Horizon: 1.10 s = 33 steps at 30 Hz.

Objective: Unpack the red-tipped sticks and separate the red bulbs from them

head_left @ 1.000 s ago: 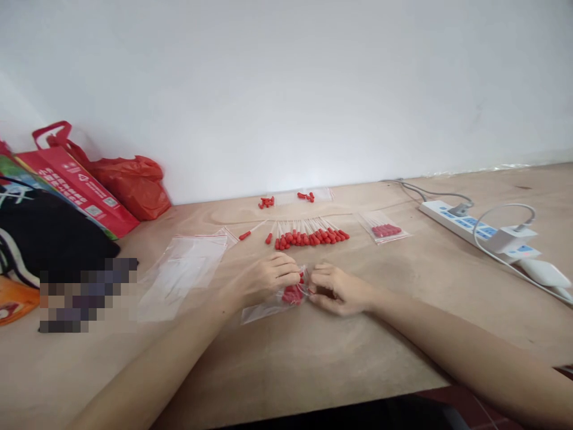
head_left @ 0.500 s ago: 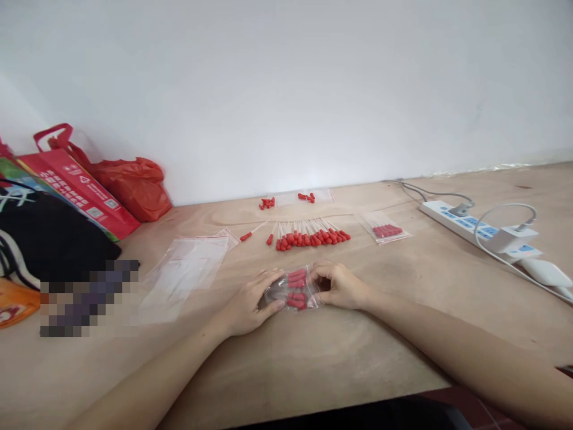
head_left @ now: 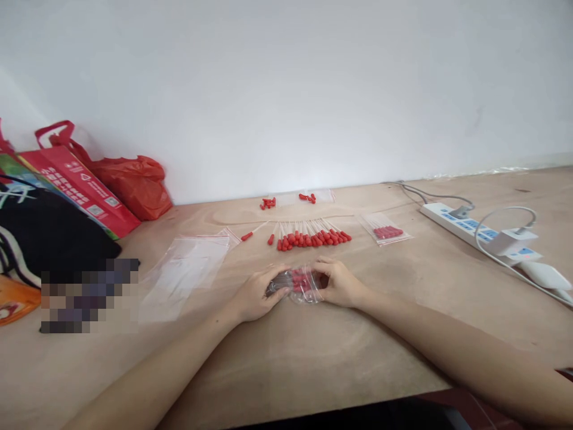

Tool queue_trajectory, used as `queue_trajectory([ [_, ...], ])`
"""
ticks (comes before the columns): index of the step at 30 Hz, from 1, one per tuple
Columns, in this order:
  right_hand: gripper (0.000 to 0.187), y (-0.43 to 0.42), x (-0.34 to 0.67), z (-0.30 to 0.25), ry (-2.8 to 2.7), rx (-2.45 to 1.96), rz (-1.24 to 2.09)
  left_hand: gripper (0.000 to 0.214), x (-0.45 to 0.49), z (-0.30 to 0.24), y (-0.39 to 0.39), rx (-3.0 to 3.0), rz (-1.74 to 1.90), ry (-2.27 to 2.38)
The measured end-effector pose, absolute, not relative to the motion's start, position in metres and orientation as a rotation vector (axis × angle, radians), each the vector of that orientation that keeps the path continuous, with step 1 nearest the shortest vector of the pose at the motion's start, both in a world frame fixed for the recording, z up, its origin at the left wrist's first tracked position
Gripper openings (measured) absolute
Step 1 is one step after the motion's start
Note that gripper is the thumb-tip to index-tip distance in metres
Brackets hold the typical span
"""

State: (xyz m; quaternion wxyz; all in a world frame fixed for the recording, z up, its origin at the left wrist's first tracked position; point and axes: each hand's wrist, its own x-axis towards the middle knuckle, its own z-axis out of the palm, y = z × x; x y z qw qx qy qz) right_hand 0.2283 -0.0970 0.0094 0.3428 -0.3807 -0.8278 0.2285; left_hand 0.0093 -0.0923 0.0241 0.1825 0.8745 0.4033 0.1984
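Between my hands, low over the table, is a clear zip bag (head_left: 308, 294) with several red-tipped sticks (head_left: 298, 278) inside it. My left hand (head_left: 257, 297) is closed round the bag's left end, thumb in front and fingers behind. At the other end my right hand (head_left: 338, 283) grips the bag's edge with curled fingers. Just beyond lies a fanned row of more red-tipped sticks (head_left: 313, 236), red ends toward me. One single stick (head_left: 248, 236) rests apart on the left. To the right is a filled zip bag (head_left: 385, 229) of the same sticks.
Flat clear zip bags (head_left: 190, 263) lie left of my hands. Small red pieces (head_left: 268, 203) sit near the wall by another clear bag (head_left: 286, 200). A white power strip (head_left: 465, 226) with cables is on the right. Red bags (head_left: 134, 185) and a black bag (head_left: 49, 233) stand left.
My hands have come slightly closer together. The red tips in the bag are bunched more tightly, and the bag is more crumpled. The other things on the table stay put.
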Motion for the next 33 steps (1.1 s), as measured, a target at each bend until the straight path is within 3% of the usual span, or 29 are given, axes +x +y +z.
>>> queue_trajectory([
  [8,0.014,-0.1,0.23,0.014,-2.353,-1.038,0.263,0.038,0.007,0.022,-0.092,2.459,0.553,1.122],
  [12,0.027,-0.1,0.229,0.017,-2.388,-1.095,0.347,0.037,0.009,0.025,-0.093,2.449,0.539,1.13],
  [18,0.012,-0.101,0.23,0.027,-2.394,-1.252,0.387,0.037,0.01,0.024,-0.093,2.443,0.539,1.14],
  [28,0.018,-0.093,0.249,0.02,-2.18,-0.96,0.872,0.039,0.009,0.021,-0.093,2.441,0.511,1.189],
  [33,0.022,-0.076,0.266,0.015,-1.765,-0.879,1.391,0.039,0.008,0.02,-0.092,2.44,0.497,1.19],
])
